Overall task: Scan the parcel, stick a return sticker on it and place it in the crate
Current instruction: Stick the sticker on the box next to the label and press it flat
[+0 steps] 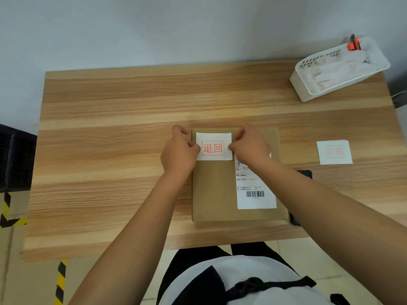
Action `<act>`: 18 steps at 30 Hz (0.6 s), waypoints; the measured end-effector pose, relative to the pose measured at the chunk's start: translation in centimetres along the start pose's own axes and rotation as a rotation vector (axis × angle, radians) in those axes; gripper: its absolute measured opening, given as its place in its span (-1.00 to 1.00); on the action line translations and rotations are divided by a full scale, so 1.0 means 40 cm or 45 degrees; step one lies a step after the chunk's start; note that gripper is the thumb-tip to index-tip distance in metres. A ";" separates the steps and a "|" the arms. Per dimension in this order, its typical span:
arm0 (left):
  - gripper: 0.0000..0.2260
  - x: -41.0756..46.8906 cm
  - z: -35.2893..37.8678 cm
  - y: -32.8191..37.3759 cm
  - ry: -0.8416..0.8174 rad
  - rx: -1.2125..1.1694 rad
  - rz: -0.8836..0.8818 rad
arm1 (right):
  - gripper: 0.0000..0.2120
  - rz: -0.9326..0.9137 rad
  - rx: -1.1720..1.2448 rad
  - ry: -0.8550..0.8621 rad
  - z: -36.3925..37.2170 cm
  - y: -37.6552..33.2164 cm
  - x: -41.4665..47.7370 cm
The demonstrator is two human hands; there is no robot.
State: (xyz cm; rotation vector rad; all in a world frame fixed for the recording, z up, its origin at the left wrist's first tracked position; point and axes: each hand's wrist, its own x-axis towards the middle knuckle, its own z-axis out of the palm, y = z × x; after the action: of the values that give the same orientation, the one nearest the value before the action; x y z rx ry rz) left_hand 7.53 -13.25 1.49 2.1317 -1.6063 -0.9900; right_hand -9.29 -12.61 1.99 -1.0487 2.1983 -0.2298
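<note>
sticking step: left hand (179,150) and right hand (250,145) pinch the white red-printed return sticker (214,146) onto the flat brown cardboard parcel (217,190); next, smooth it, then crate it.

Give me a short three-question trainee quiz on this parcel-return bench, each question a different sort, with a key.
1. True or false: the return sticker lies on the far-left part of the cardboard parcel.
2. Which hands touch the sticker? A) only the left hand B) only the right hand C) both
3. Fill in: the shipping label with the barcode sits on the parcel's ____ side.

Key
1. True.
2. C: each hand's fingertips meet one side edge of the sticker.
3. Right. More stickers lie in a stack on the table, right of the parcel; the white basket stands at the far right corner.
</note>
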 end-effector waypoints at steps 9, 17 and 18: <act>-0.70 0.005 0.004 -0.002 0.002 0.091 0.052 | -0.78 -0.036 -0.089 0.053 0.007 0.002 0.002; -0.76 0.018 -0.007 -0.053 -0.005 -0.075 0.262 | -0.59 -0.463 -0.420 0.225 -0.016 0.081 -0.022; -0.71 0.019 -0.009 -0.062 -0.021 -0.028 0.343 | -0.54 -0.558 -0.464 0.252 -0.016 0.090 -0.031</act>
State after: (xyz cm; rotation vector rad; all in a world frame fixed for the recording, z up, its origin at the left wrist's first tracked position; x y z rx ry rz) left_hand 9.67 -13.18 -0.01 1.8339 -1.8218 -0.9343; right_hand -11.39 -9.39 1.55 -1.7790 2.2063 -0.1309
